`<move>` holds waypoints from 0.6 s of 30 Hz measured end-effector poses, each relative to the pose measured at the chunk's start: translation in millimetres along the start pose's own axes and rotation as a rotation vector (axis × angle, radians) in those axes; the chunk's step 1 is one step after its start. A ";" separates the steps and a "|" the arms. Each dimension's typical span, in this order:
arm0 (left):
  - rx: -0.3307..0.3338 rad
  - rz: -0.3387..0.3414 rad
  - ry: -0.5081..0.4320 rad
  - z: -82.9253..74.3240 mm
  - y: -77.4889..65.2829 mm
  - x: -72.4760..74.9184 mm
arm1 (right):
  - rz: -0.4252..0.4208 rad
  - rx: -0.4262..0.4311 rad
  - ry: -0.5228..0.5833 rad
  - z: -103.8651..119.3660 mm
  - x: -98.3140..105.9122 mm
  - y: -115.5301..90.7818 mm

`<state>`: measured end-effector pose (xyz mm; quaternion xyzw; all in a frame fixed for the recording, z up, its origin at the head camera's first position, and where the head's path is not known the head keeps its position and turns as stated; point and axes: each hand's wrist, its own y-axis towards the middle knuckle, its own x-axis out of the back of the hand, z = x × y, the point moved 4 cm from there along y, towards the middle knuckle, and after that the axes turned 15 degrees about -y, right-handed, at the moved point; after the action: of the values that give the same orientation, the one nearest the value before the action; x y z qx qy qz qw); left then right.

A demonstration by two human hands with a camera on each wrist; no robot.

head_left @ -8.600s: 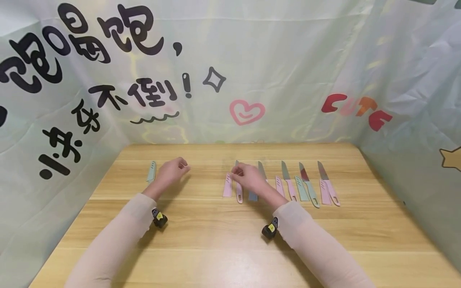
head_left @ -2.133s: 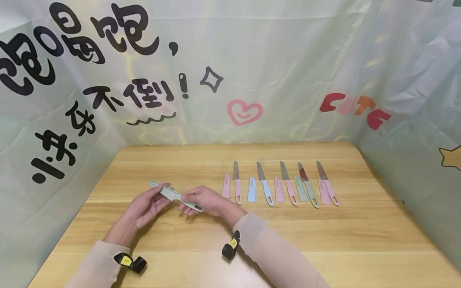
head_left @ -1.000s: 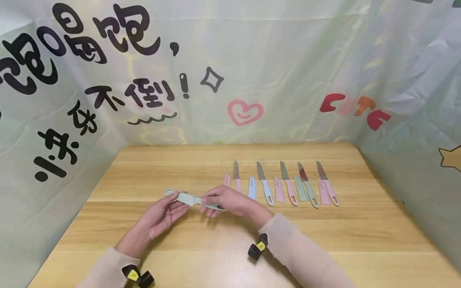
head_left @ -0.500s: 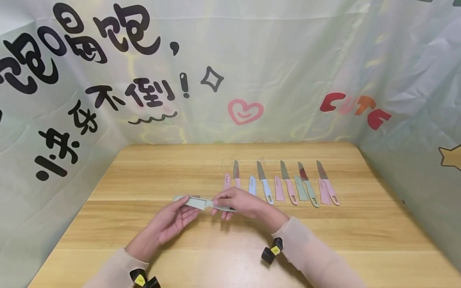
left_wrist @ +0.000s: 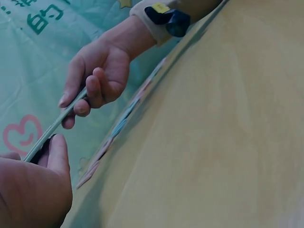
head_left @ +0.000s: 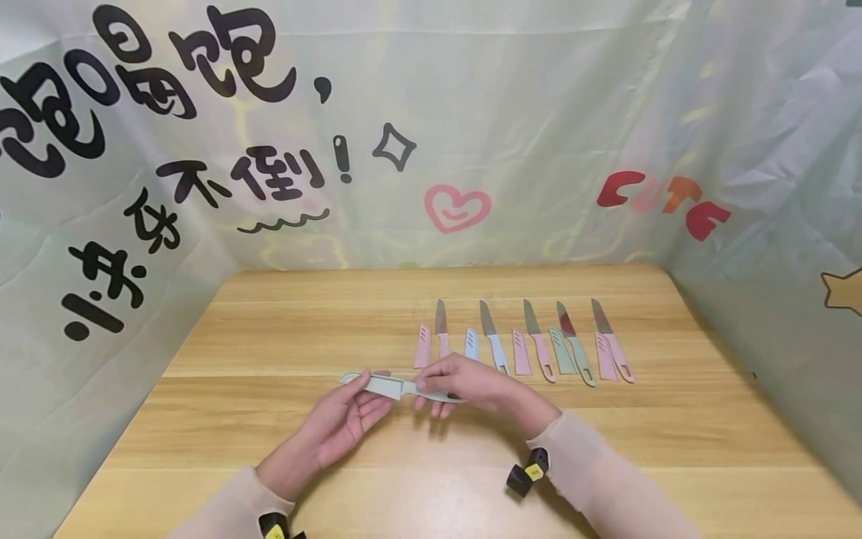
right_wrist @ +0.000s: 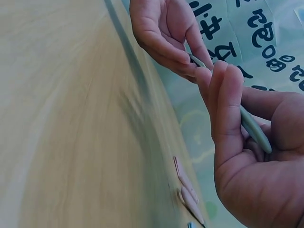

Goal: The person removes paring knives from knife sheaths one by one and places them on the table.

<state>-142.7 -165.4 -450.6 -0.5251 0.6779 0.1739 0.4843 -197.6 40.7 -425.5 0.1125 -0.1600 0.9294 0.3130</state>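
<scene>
A pale green knife [head_left: 441, 395] is held level above the table, its blade inside a matching pale green sheath [head_left: 385, 386]. My left hand [head_left: 340, 430] pinches the sheath between thumb and fingers. My right hand [head_left: 481, 385] grips the handle, thumb on top and fingers beneath. In the left wrist view, the knife [left_wrist: 57, 122] shows edge-on between both hands. The right wrist view shows the handle [right_wrist: 255, 129] end inside my curled right hand [right_wrist: 261, 156]. Fingers cover parts of the sheath and handle.
Behind my right hand, several bare knives lie in a row beside their sheaths: a pink knife [head_left: 442, 329], a blue knife [head_left: 494, 340], a green knife [head_left: 578, 352] and more pink ones. A printed curtain [head_left: 539, 150] encloses the wooden table [head_left: 269, 329].
Earlier my hands were apart, with a green sheath lying at the left. Both hands then held the green sheathed knife, and they have since carried it right and slightly nearer.
</scene>
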 end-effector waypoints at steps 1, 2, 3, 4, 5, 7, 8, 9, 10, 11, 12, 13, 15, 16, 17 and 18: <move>-0.003 -0.004 -0.001 1.9 0.6 -0.3 | 0.005 -0.003 0.000 -1.0 0.5 -0.9; -0.007 -0.008 -0.002 3.6 1.1 -0.6 | 0.009 -0.005 0.001 -1.9 1.0 -1.7; -0.011 -0.013 -0.003 5.2 1.5 -1.2 | 0.012 -0.011 0.007 -3.0 1.4 -2.5; -0.014 -0.019 -0.005 6.6 1.9 -1.9 | 0.014 -0.012 0.009 -3.7 2.1 -3.2; -0.020 -0.022 -0.004 7.9 2.3 -2.6 | 0.016 -0.013 0.013 -4.4 2.9 -3.9; -0.029 -0.029 -0.012 10.7 3.0 -4.1 | 0.015 -0.009 0.013 -5.8 4.4 -5.0; -0.032 -0.032 -0.018 12.3 3.3 -4.7 | 0.014 -0.008 0.015 -6.6 5.3 -5.6; -0.036 -0.034 -0.021 13.9 3.6 -5.3 | 0.014 -0.008 0.019 -7.6 6.1 -6.1; -0.040 -0.036 -0.025 15.7 4.0 -5.7 | 0.015 -0.008 0.021 -8.6 6.9 -6.7; -0.043 -0.037 -0.027 17.5 4.4 -6.0 | 0.018 -0.009 0.026 -9.7 7.6 -7.4; -0.047 -0.039 -0.027 19.5 4.8 -6.3 | 0.022 -0.008 0.028 -10.6 8.3 -8.1; -0.052 -0.046 -0.031 21.5 5.0 -6.5 | 0.028 -0.007 0.032 -11.3 8.8 -8.8; -0.065 -0.055 -0.032 25.3 5.5 -7.1 | 0.048 -0.009 0.038 -12.8 9.6 -10.4; -0.073 -0.056 -0.027 27.1 5.7 -7.5 | 0.059 -0.008 0.037 -13.3 9.8 -11.1; -0.081 -0.060 -0.025 28.9 6.0 -7.8 | 0.072 -0.008 0.041 -13.7 9.9 -11.8; -0.089 -0.063 -0.024 30.5 6.2 -8.2 | 0.085 -0.008 0.043 -14.3 10.0 -12.3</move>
<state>-133.9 -135.8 -459.7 -0.5652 0.6466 0.1948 0.4738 -199.4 60.7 -432.8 0.0843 -0.1616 0.9434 0.2769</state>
